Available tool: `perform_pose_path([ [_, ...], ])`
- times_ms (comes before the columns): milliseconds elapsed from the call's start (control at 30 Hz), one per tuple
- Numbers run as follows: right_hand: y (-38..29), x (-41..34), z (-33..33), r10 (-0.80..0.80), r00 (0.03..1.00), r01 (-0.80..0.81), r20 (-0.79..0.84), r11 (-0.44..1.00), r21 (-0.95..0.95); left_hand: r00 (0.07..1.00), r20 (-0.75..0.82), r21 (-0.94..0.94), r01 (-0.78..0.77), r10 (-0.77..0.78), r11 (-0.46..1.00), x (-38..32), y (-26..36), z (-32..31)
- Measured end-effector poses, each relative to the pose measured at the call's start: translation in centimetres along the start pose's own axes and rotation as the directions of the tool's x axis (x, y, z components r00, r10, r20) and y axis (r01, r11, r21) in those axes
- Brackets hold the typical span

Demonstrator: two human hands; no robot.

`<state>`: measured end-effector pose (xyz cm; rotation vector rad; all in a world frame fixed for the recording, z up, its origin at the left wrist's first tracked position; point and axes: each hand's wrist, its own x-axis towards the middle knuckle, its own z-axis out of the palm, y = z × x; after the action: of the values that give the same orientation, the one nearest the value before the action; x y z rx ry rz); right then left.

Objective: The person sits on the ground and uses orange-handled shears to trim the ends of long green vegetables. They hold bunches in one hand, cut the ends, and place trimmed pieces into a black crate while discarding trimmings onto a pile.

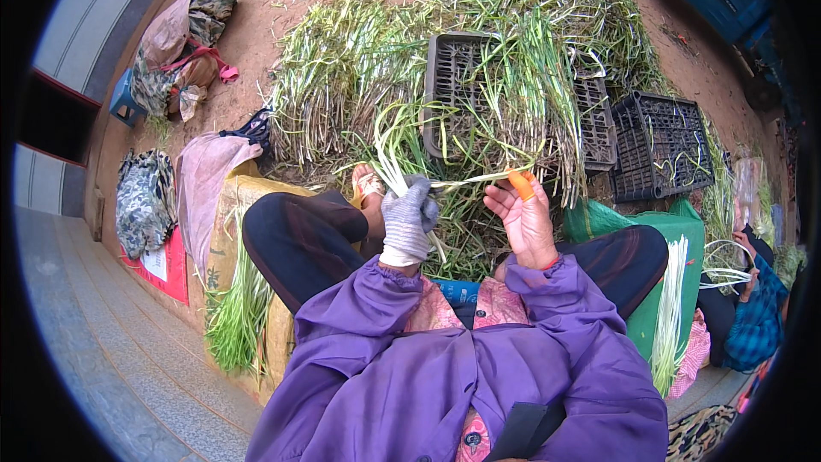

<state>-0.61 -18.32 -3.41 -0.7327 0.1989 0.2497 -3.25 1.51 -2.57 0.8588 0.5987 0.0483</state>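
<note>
My left hand (407, 218), in a grey and white knitted glove, grips a small bunch of pale green leafy stalks (388, 157). They look like garlic chives or young garlic; their leaves fan out above the fist. My bare right hand (527, 218) wears an orange finger cot (521, 185). Its fingertips pinch a thin yellowish leaf (478, 178) stretched sideways from the bunch. Just beyond both hands, a pile of uncleaned stalks (539, 90) lies across a black plastic crate (442, 77). Loose green trimmings (465, 231) cover the ground between my legs.
Cleaned stalks (240, 314) rest on a yellow sack-covered block (282, 327) at my left. White-stemmed ones (670, 308) lie on a green-covered block (641, 250) at my right. Another black crate (664, 144) stands beyond. A co-worker (757, 308) sits far right, handling stalks.
</note>
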Motion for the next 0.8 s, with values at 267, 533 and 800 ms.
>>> perform_pose_path([
  [267, -1.9, 0.7, -2.9, -0.118, 0.992, 0.120, -0.045, 0.991, 0.054, 0.990, -0.140, -0.281, -0.063, 0.024, 0.958, 1.8, 0.3, -2.8],
  [533, -8.1, 1.2, -4.5, -0.277, 0.932, 0.263, -0.234, 0.961, -0.089, 0.960, -0.246, 0.017, -0.134, 0.134, 0.991, 2.0, 4.4, -3.6],
  [800, -5.2, 1.4, 4.8, -0.050, 0.992, 0.098, 0.114, 0.877, -0.471, 0.980, 0.168, 0.217, -0.138, 0.102, 0.966, -1.2, 3.4, 1.2],
])
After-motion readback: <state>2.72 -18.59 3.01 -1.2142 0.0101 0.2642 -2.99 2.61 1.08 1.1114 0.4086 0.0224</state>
